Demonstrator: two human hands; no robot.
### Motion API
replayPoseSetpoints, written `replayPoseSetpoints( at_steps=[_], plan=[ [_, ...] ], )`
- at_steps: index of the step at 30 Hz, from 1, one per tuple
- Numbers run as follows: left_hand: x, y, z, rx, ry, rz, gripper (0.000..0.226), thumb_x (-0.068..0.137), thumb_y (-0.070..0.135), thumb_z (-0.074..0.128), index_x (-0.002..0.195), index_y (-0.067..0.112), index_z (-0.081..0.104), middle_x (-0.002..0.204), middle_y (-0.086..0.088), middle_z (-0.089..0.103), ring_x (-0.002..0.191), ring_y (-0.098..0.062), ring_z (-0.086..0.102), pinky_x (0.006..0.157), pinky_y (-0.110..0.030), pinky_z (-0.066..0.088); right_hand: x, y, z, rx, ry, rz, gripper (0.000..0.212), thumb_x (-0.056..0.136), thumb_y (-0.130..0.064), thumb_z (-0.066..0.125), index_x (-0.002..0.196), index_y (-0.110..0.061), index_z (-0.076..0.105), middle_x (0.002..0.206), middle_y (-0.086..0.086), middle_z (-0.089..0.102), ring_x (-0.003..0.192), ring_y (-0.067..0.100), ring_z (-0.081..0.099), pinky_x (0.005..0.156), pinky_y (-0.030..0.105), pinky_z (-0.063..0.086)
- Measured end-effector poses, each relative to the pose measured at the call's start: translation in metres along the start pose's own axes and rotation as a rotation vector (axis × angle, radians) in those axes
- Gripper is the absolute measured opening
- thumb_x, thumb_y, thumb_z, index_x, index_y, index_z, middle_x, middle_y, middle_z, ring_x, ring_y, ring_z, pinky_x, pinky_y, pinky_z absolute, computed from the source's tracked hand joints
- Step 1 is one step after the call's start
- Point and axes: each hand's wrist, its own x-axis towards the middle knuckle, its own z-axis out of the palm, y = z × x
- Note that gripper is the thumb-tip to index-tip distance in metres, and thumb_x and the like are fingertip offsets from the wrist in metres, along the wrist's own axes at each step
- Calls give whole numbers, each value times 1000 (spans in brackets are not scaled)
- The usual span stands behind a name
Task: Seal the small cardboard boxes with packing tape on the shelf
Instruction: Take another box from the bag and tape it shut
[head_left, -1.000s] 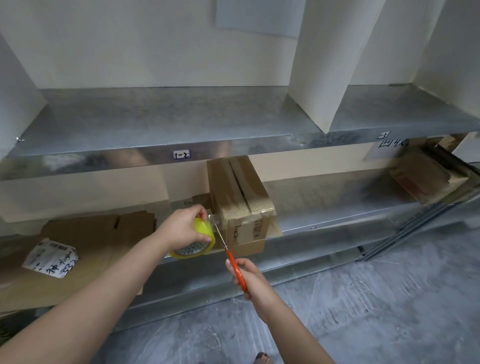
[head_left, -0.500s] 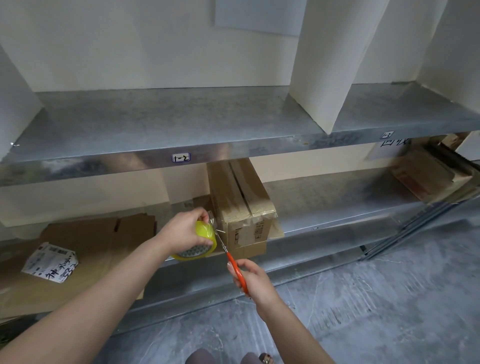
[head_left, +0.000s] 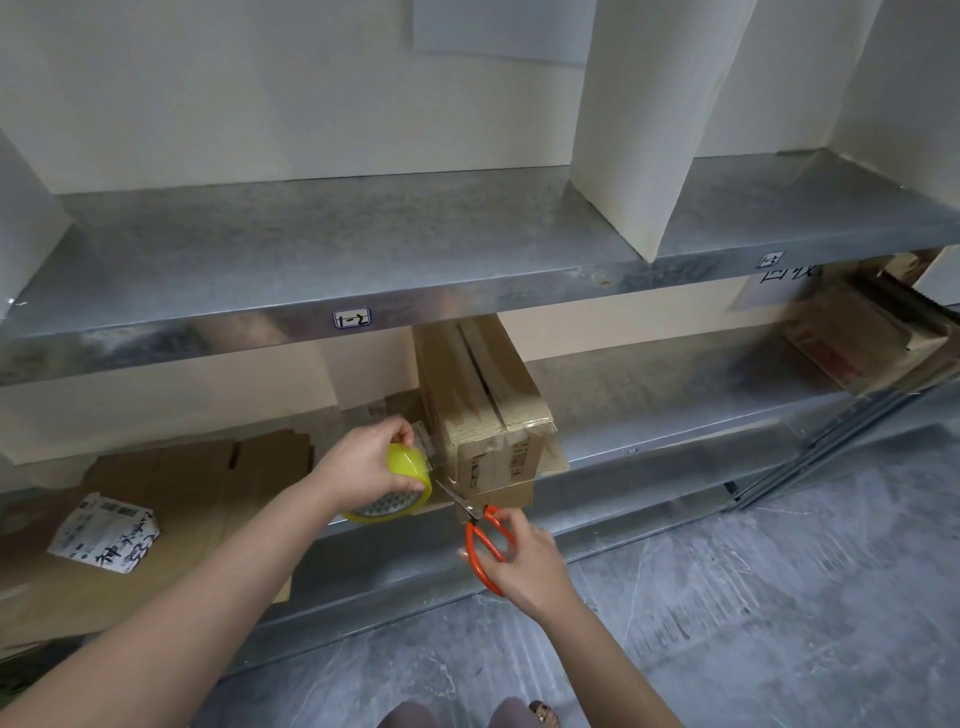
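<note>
A small cardboard box (head_left: 483, 395) stands on the lower metal shelf (head_left: 665, 415), clear tape running over its top seam and down its front face. My left hand (head_left: 363, 462) grips a yellow roll of packing tape (head_left: 408, 475) just left of the box's front corner, a short clear strip stretching from roll to box. My right hand (head_left: 524, 564) holds orange-handled scissors (head_left: 483, 535) with the handles spread. Their blades point up-left at the strip, between roll and box.
Flattened cardboard (head_left: 171, 488) and a white printed packet (head_left: 106, 532) lie on the lower shelf at left. More worn boxes (head_left: 862, 338) sit at far right. The upper shelf (head_left: 363, 244) has white dividers (head_left: 654, 119). Grey floor lies below.
The scissor handles have spread wider and my right hand has shifted slightly right. My left hand with the roll stays beside the box.
</note>
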Motion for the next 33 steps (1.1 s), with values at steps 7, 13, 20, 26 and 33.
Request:
replayPoseSetpoints(
  at_steps=[7,13,20,26,33],
  plan=[
    [0,5,7,5,25,-48,53,66,43,85,103,27,51,101,7,57,90,-16,52,70,-29,41,3,65,-53,-508,386,-156,51,74,-68,57,119,-45,50,116,-17,52,112,12,47,85,36,31],
    [-2,10,19,-33,39,-148,54,66,45,85,104,30,51,109,5,58,96,-17,54,80,-32,47,44,136,-123,-526,555,-181,50,68,-55,72,112,-39,54,106,-10,57,100,20,53,77,38,30],
    [-5,24,25,-109,105,-250,51,64,43,87,99,27,53,103,8,60,95,-13,56,75,-26,40,142,144,-161,-366,432,-54,52,79,-51,69,123,-31,52,123,0,55,117,25,47,89,44,33],
    [-11,30,35,-121,155,-352,52,62,41,89,97,28,52,100,10,60,90,-8,55,69,-16,38,191,138,-166,-456,213,1,53,93,-47,54,135,-18,44,138,8,45,128,25,38,100,43,30],
    [-7,38,33,-125,187,-384,51,62,42,89,96,31,52,102,8,59,94,-13,55,73,-27,38,170,131,-178,-535,176,-210,54,99,-43,43,150,-29,32,154,-4,33,140,15,31,106,43,27]
  ],
)
